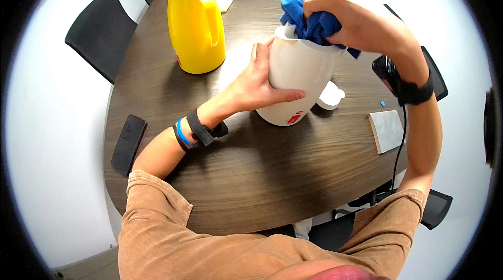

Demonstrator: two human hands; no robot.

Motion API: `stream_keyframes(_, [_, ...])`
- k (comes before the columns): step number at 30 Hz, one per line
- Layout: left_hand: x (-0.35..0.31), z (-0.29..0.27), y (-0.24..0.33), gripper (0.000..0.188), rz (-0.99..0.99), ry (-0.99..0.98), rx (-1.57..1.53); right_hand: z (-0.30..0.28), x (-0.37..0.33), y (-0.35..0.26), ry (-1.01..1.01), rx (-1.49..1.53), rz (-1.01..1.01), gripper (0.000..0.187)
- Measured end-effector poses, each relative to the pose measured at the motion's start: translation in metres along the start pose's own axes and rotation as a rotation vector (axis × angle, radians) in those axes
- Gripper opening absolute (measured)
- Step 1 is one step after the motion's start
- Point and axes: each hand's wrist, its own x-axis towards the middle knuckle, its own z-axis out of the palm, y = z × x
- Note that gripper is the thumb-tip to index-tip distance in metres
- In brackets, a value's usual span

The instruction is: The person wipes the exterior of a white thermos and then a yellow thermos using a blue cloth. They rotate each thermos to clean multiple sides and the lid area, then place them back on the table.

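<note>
On a dark wooden surface (236, 185), a white jug (299, 75) is gripped on its left side by the left hand (258, 79); just above its mouth, the right hand (359, 18) clutches a blue cloth (318, 25), apparently tucked partly inside. A yellow jug (191, 33) stands farther left.

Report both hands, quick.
Left hand: holding the white jug by its side.
Right hand: closed on the blue cloth at the jug's mouth.
</note>
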Motion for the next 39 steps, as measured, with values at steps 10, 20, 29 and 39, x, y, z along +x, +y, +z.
stream_keyframes(10, [0.001,0.0,-0.008,0.125,0.041,0.012,0.032,-0.024,-0.01,0.015,-0.206,-0.206,0.023,0.039])
stream_keyframes(20, [-0.001,-0.002,-0.006,0.12,0.134,0.056,0.077,-0.007,0.004,-0.006,-0.015,-0.126,-0.244,0.036])
stream_keyframes(29, [0.001,0.001,-0.015,0.125,0.148,0.039,0.066,-0.025,0.014,0.01,-0.138,0.248,-0.317,0.039])
stream_keyframes(39, [-0.006,-0.003,-0.008,0.13,0.054,0.031,0.086,-0.006,0.035,-0.017,-0.084,0.203,-0.097,0.049])
